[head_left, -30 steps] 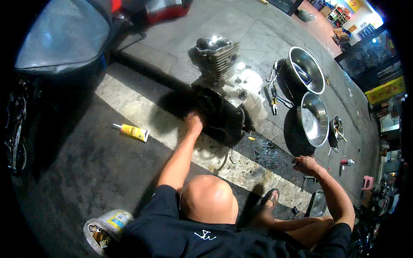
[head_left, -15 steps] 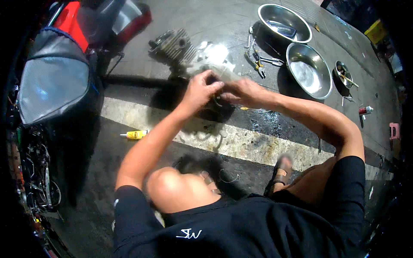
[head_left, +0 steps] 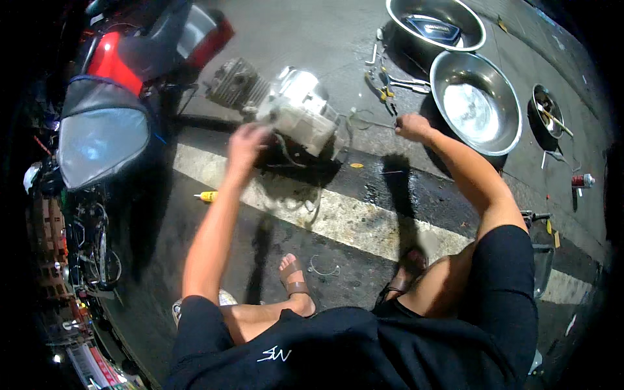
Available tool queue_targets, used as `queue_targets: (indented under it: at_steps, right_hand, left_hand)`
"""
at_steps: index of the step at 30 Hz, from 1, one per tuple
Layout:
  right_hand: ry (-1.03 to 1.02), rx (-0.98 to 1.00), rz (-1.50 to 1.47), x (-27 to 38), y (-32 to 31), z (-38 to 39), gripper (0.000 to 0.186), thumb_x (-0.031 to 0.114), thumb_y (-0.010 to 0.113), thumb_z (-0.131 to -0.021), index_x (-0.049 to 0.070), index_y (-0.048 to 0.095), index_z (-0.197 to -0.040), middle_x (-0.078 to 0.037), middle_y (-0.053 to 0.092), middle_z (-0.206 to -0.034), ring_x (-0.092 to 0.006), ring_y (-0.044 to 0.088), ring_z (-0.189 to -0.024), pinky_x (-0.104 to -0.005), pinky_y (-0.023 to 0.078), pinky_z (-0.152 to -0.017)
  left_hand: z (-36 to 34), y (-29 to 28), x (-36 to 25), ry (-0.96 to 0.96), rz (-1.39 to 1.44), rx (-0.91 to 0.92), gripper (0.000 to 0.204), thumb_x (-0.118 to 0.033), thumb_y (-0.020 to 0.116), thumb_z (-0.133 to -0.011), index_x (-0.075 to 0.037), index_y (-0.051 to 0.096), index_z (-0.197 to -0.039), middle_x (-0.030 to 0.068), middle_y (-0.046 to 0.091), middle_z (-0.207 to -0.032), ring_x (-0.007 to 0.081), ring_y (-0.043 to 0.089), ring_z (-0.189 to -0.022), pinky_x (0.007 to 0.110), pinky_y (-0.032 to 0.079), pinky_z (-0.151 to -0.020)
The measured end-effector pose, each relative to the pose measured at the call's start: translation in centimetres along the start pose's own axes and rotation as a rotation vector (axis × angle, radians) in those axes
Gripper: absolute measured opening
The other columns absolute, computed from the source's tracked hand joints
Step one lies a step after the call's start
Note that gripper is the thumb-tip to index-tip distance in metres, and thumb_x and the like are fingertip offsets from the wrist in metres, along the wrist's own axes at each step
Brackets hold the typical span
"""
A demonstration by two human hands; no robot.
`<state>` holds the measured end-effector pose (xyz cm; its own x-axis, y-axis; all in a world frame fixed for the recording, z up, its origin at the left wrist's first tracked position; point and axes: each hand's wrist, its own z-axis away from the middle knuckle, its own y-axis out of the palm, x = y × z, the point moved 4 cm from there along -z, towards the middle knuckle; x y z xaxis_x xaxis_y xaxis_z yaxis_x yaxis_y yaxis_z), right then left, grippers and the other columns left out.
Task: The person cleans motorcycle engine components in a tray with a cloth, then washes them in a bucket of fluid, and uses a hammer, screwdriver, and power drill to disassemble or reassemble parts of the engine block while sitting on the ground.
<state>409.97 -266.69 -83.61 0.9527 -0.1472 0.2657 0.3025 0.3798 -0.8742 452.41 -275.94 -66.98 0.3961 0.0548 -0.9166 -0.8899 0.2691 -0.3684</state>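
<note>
Engine (head_left: 296, 117) lies on the pavement, partly on a dark oily patch beside a white painted stripe (head_left: 338, 218), its finned cylinder (head_left: 235, 81) pointing up-left toward a red motorcycle (head_left: 123, 58). Left hand (head_left: 246, 144) at the engine's lower-left edge, blurred; touching or just beside the casing, and I cannot tell whether the fingers are spread or closed. Right hand (head_left: 413, 125) to the engine's right, fingers curled and pinched around a thin rod-like tool (head_left: 370, 123) that runs left toward the engine. Behind the right hand: large steel basin (head_left: 478, 104), a second basin (head_left: 435, 25) holding a dark part, a small bowl (head_left: 551, 112) with tools further right. Pliers (head_left: 378, 88) and wrenches lie between basins and engine. Yellow tube (head_left: 207, 195) on the ground left of the left forearm, well apart from the engine. Curved wire clip (head_left: 323, 268) by the sandalled foot (head_left: 296, 279). Grey seat (head_left: 97, 140) of the motorcycle crowds the left side. Small spray can (head_left: 583, 181) far right.
</note>
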Motion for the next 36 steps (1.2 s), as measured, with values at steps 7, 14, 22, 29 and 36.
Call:
queue_targets:
  at_steps: [7,14,22,29,36]
  right_hand:
    - [0.125,-0.137,-0.059,-5.7,0.0,-3.2,0.036,0.036,0.062,-0.086,0.005,0.064,-0.105,-0.023,0.067,-0.101,-0.0386,0.064,-0.099,-0.0490,0.051,-0.084]
    - [0.098,-0.205,-0.321,-1.6,0.0,-5.3,0.054,0.046,0.060,-0.087,0.002,0.060,-0.117,-0.024,0.065,-0.107,-0.0405,0.061,-0.103,-0.0466,0.048,-0.090]
    - [-0.444,-0.097,-0.493,11.6,0.3,-3.9,0.042,0.037,0.054,-0.091,0.003,0.060,-0.116,-0.019,0.065,-0.111,-0.0393,0.061,-0.105,-0.0466,0.047,-0.090]
    - [-0.568,0.062,0.049,11.7,9.1,-3.8,0.049,0.020,0.062,-0.083,0.006,0.053,-0.128,-0.016,0.055,-0.123,-0.0365,0.057,-0.108,-0.0445,0.050,-0.091]
    - [-0.502,-0.081,0.036,14.8,11.8,-5.4,0.020,0.021,0.056,-0.086,0.006,0.064,-0.097,-0.014,0.064,-0.098,-0.0338,0.064,-0.093,-0.0439,0.054,-0.075]
  left_hand:
    - [-8.2,-16.4,0.1,-0.173,0.214,-0.268,0.067,-0.045,0.065,-0.088,-0.004,0.042,-0.136,0.0173,0.053,-0.129,0.0302,0.052,-0.116,0.042,0.045,-0.092]
    - [-17.0,-15.8,-2.4,-0.176,0.195,-0.292,0.100,-0.065,0.062,-0.082,-0.010,0.017,-0.152,0.0177,0.030,-0.153,0.0329,0.022,-0.143,0.048,0.018,-0.114]
    - [-18.0,-14.1,-1.5,-0.209,0.063,-0.327,0.097,-0.078,0.047,-0.081,-0.016,0.026,-0.151,0.0106,0.025,-0.157,0.0296,0.017,-0.145,0.057,0.004,-0.112]
    - [-12.6,-14.3,4.6,-0.135,0.214,-0.523,0.080,-0.063,0.058,-0.086,-0.010,0.039,-0.143,0.0070,0.054,-0.130,0.0135,0.041,-0.082,0.035,0.040,-0.074]
    - [0.3,-10.7,12.8,-0.250,0.450,-0.404,0.027,-0.028,0.058,-0.094,-0.004,0.060,-0.105,0.0116,0.065,-0.101,0.0244,0.063,-0.092,0.036,0.054,-0.080]
